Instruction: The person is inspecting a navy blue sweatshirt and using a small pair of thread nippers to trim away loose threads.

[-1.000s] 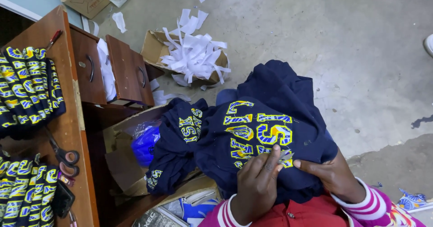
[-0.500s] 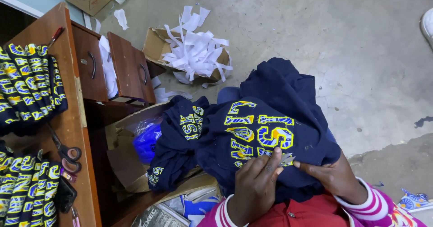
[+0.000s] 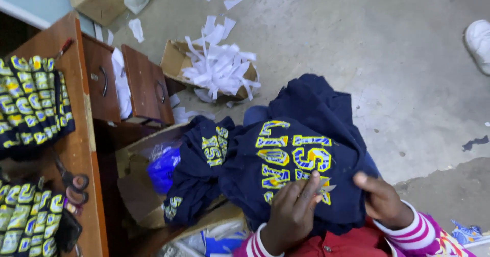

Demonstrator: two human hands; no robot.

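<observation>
Little has been moved: the blue shirt (image 3: 306, 149) is pinned flat by the right hand (image 3: 383, 201) so a paper bit (image 3: 326, 188) is pinched by left hand (image 3: 293, 211) fingertips.

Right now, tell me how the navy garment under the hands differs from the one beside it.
The navy garment under the hands lies spread over the lap, its yellow-and-blue lettering in full view; the left hand and right hand both touch it. The garment beside it hangs crumpled and untouched, showing only part of its lettering. Both are navy with matching lettering.
</observation>
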